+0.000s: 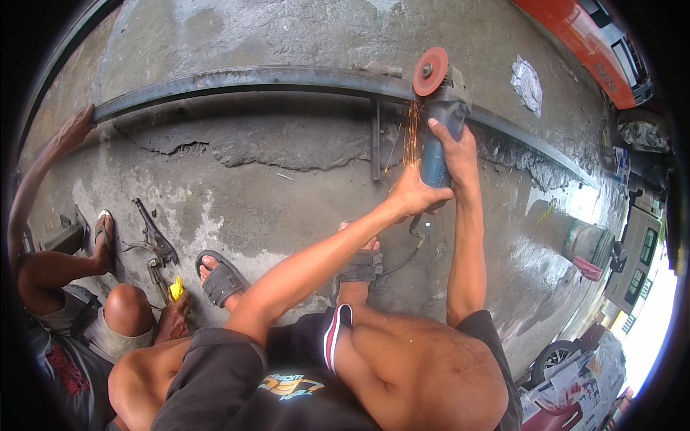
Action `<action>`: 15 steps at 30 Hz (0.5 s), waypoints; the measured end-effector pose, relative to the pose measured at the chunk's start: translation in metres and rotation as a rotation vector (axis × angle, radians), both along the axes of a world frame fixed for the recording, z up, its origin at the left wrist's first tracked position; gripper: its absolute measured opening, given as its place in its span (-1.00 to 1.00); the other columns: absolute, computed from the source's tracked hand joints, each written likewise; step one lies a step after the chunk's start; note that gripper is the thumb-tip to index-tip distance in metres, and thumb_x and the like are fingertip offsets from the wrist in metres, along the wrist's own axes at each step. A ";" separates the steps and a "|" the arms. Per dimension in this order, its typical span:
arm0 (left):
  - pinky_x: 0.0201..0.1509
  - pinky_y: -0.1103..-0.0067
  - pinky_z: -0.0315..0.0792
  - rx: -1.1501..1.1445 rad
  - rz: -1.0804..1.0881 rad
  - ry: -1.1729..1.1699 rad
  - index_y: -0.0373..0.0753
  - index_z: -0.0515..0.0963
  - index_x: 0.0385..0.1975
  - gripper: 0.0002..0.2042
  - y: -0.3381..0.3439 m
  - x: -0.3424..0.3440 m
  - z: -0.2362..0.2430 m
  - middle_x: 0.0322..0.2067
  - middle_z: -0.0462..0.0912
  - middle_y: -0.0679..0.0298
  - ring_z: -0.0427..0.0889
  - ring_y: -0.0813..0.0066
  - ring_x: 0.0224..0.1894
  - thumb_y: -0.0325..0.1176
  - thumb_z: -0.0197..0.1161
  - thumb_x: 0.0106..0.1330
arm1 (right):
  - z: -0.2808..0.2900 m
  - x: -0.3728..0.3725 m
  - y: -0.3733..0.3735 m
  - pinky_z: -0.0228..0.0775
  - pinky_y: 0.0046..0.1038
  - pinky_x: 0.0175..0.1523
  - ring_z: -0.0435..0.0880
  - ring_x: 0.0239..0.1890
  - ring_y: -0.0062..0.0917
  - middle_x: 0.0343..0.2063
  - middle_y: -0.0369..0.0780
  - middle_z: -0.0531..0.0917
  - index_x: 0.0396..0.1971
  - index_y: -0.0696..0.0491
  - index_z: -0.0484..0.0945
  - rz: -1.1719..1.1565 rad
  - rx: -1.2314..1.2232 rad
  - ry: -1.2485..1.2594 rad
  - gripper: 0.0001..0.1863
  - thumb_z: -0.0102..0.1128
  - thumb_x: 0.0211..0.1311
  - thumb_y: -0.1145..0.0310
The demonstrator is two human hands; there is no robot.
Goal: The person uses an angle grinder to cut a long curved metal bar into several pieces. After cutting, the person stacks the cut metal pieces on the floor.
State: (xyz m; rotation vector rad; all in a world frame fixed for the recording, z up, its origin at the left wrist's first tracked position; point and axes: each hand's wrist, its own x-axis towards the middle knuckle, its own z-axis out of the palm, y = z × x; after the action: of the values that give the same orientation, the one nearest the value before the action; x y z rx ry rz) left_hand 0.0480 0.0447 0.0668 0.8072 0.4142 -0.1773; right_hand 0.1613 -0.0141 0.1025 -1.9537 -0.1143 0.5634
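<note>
An angle grinder [433,164] with a blue-grey body is held upright between my hands. Its red disc [427,80] meets the long steel bar [251,79], and orange sparks [411,136] stream down toward me. My left hand [419,191] is closed round the grinder's lower end, its fingers partly hidden. Higher up, my right hand [460,156] wraps the body from the right, thumb laid along its top. From beneath my hands a cord [410,260] curves to my sandal. The bar runs across in front of me, with a short metal leg [375,140] below it.
At the left a co-worker's hand [75,128] rests on the bar's end. Their other hand [175,316] is low, beside a yellow object [176,289]. A welding clamp-like tool [154,237] lies on the cracked concrete. A bucket [588,241] stands right; crumpled paper [527,85] lies beyond the bar.
</note>
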 end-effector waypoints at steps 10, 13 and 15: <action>-0.52 0.59 0.62 -0.038 -0.046 -0.001 -0.30 0.43 -0.05 -0.55 0.000 0.001 -0.004 -0.39 0.61 0.29 0.65 0.54 -0.45 -0.45 0.48 0.07 | 0.001 0.000 0.000 0.48 -0.54 -0.33 0.59 -0.45 -0.66 -0.38 -0.26 0.65 -0.14 0.18 0.56 0.004 -0.013 0.002 -0.49 0.47 0.11 0.07; -0.51 0.60 0.62 0.023 -0.036 0.048 -0.29 0.45 -0.07 -0.57 -0.002 0.000 0.000 -0.38 0.62 0.30 0.65 0.54 -0.44 -0.45 0.48 0.08 | -0.003 -0.002 0.001 0.49 -0.54 -0.31 0.61 -0.43 -0.64 -0.38 -0.25 0.66 -0.14 0.19 0.56 -0.020 0.054 0.002 -0.48 0.47 0.11 0.06; -0.51 0.60 0.62 0.035 -0.025 0.053 -0.28 0.48 -0.09 -0.60 -0.003 0.000 0.001 -0.39 0.62 0.30 0.64 0.54 -0.43 -0.45 0.48 0.09 | -0.001 0.000 0.001 0.50 -0.53 -0.30 0.62 -0.42 -0.63 -0.38 -0.25 0.67 -0.14 0.19 0.57 0.004 0.009 -0.009 -0.48 0.48 0.11 0.07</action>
State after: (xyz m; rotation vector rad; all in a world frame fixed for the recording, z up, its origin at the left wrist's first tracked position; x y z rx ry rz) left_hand 0.0477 0.0422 0.0677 0.8442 0.4581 -0.2158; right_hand 0.1613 -0.0133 0.1014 -1.9478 -0.1262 0.5560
